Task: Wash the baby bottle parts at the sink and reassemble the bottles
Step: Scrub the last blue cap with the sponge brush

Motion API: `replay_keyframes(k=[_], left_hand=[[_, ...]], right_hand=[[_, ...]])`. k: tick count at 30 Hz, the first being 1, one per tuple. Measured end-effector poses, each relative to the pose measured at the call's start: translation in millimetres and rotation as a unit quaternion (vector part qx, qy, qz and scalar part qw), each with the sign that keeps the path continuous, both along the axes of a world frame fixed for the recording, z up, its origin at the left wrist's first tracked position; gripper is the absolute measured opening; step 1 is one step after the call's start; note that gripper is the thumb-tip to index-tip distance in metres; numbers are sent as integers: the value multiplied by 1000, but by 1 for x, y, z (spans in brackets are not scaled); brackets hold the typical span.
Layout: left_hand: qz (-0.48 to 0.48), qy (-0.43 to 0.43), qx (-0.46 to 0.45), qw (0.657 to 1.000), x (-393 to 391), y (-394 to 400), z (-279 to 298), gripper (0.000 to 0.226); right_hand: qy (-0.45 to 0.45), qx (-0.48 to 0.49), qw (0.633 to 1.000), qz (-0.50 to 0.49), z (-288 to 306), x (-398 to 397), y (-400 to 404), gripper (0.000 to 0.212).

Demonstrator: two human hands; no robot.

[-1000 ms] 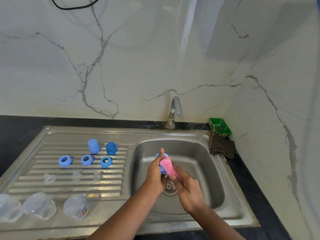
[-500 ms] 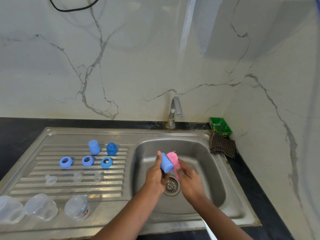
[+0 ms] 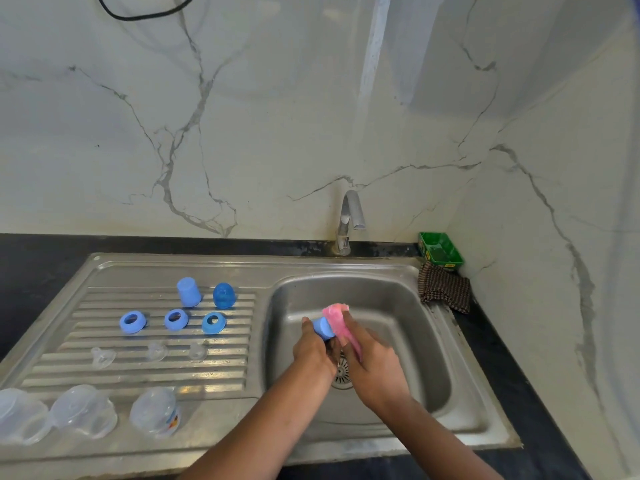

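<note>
The left hand [image 3: 313, 344] grips a blue cap [image 3: 323, 328] at frame centre, over the basin [image 3: 408, 313], so runoff falls toward the drain [image 3: 341, 372]. The right hand [image 3: 372, 362] holds a pink sponge [image 3: 337, 318] pressed against the cap's side; its fingers curl round the sponge. This looks like the scrubbing step. The tap [image 3: 349, 220] shows no visible stream.

On the drainboard [image 3: 156, 372], left of centre, parts lie sorted by type, probably for orderly reassembly: two caps [image 3: 188, 292] in the top row, three rings [image 3: 176, 319] below, three clear teats [image 3: 156, 351] lower, and three bottles [image 3: 156, 415] at lower left. A cloth [image 3: 445, 292] and green tray [image 3: 440, 249] sit at right.
</note>
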State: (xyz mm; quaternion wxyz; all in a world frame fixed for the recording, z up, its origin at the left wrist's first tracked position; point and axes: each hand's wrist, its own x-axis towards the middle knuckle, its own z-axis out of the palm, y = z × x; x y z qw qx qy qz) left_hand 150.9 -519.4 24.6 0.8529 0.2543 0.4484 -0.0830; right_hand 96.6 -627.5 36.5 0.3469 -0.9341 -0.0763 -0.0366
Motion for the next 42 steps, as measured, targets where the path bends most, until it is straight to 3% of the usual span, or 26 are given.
replay_keyframes(k=[5, 10, 14, 17, 21, 23, 25, 28, 30, 35, 38, 42], left_hand=[[-8, 23, 4, 1000, 2, 10, 5, 41], [-18, 3, 37, 999, -3, 4, 5, 27], [-65, -19, 10, 998, 3, 2, 7, 29], [-93, 7, 82, 992, 4, 14, 0, 32], [-158, -33, 160, 974, -4, 29, -14, 29], [-219, -74, 213, 949, -8, 33, -17, 26], [-285, -130, 302, 900, -11, 37, -20, 20], [-347, -222, 381, 828, -14, 37, -22, 11], [-350, -259, 396, 808, -16, 37, -20, 8], [-315, -283, 379, 823, -18, 38, -14, 11], [-323, -311, 352, 822, -21, 40, -16, 15], [-353, -331, 325, 813, -23, 37, -15, 26]], right_hand=[[-31, -138, 987, 73, -6, -15, -6, 53], [-27, -87, 996, 19, -3, 0, -12, 54], [-36, -109, 991, 62, -1, -4, -8, 55], [1, -102, 994, 47, -14, -4, -18, 53], [64, 13, 998, 4, -13, 6, -32, 45], [83, 59, 995, -18, -9, 12, -38, 48], [89, 82, 992, -24, -5, 18, -43, 49], [85, 53, 995, 0, 7, 22, -41, 41], [79, 18, 996, 25, 12, 22, -39, 38], [6, -140, 986, 88, 16, 19, -46, 48], [-5, -221, 958, 180, 24, 24, -53, 48], [39, -195, 945, 260, 43, 38, -60, 46]])
